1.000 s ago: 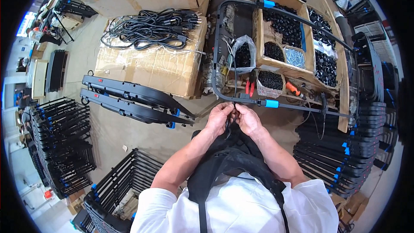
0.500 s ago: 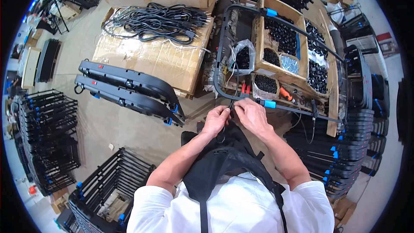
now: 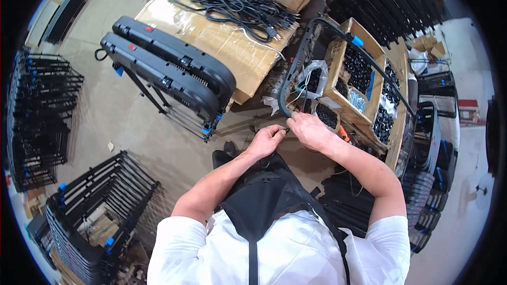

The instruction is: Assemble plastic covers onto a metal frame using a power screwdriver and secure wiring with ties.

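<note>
A black tubular frame point(image 3: 288, 87) with rounded corners and a blue sleeve point(image 3: 357, 40) lies across the workbench. At its near left corner, my right hand point(image 3: 311, 128) is closed, fingertips pinched beside the tube; what they hold is hidden. My left hand point(image 3: 266, 140) is just to the left and lower, thumb and forefinger pressed together on a small dark piece that is too small to name. The two hands are a short gap apart above my black apron point(image 3: 269, 184). Just beyond my right hand is a clear plastic bag point(image 3: 316, 79) of black parts.
A wooden tray point(image 3: 331, 82) holds black parts and screws. Black power cords point(image 3: 232, 2) lie on a cardboard box point(image 3: 237, 58). Two black housings point(image 3: 158, 74) stand left of it. Stacked black frames point(image 3: 95, 216) stand at lower left. An orange-handled tool point(image 3: 344, 133) lies right of my hand.
The view has turned, so the bench sits further right and lower. My hands have moved slightly apart, my right hand still near the frame's corner.
</note>
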Action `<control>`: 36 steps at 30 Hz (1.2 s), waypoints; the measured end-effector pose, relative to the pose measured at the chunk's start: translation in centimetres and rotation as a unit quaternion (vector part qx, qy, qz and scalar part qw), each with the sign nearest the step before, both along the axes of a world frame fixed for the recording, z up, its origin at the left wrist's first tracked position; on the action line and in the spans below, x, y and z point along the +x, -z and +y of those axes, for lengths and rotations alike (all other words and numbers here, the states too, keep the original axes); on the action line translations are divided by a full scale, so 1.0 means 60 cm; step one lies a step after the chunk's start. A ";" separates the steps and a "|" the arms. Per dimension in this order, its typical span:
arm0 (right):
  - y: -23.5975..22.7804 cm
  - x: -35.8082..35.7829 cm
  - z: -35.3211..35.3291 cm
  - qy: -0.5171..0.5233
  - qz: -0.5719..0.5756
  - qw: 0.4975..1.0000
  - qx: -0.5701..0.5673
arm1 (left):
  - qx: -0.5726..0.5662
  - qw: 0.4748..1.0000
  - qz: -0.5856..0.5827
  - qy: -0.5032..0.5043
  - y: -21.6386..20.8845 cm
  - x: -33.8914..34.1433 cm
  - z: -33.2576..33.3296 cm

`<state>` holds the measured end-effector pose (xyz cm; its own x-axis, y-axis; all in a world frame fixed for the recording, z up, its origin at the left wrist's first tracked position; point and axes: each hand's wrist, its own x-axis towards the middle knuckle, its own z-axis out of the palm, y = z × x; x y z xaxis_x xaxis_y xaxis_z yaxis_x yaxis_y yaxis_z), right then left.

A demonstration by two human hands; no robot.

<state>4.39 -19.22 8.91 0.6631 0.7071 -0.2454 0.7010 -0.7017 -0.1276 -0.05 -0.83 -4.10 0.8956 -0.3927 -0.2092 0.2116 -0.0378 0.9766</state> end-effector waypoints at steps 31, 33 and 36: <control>0.041 -0.026 -0.023 0.093 0.064 0.971 0.211 | 0.021 0.987 0.152 0.040 -0.035 0.014 0.006; 0.037 -0.056 -0.017 0.165 0.069 0.949 0.258 | 0.042 0.987 0.154 0.016 -0.036 0.016 0.008; 0.048 -0.132 -0.019 0.430 0.224 0.845 0.225 | 0.040 0.984 0.174 -0.011 -0.023 0.019 0.012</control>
